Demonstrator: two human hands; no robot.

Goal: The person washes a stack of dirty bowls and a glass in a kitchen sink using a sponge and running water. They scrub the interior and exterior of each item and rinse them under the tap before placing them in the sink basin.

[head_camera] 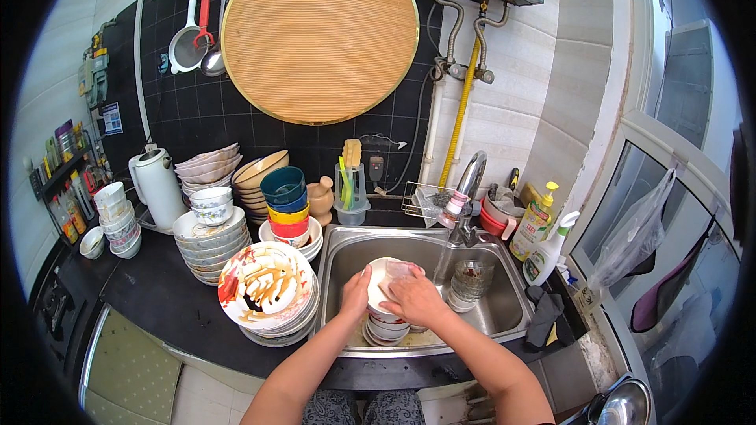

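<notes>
My left hand (355,293) grips the left rim of a small white bowl (376,289) above the sink (514,283). With my right hand (416,298) I press a pale pinkish cloth or sponge (394,274) against the inside of that bowl. Directly below stands a stack of white bowls (387,330) in the basin, partly covered by my hands. To the right of my right hand, clear glass bowls (474,276) sit on top of white ones. Water (443,257) runs from the chrome faucet (474,171) between the two stacks.
Stained plates (269,289) pile up left of the sink, with stacked bowls (209,242) and coloured bowls (286,206) behind. A white kettle (156,186) stands farther left. A pump bottle (531,224), a spray bottle (546,257) and a dark cloth (542,316) line the right side.
</notes>
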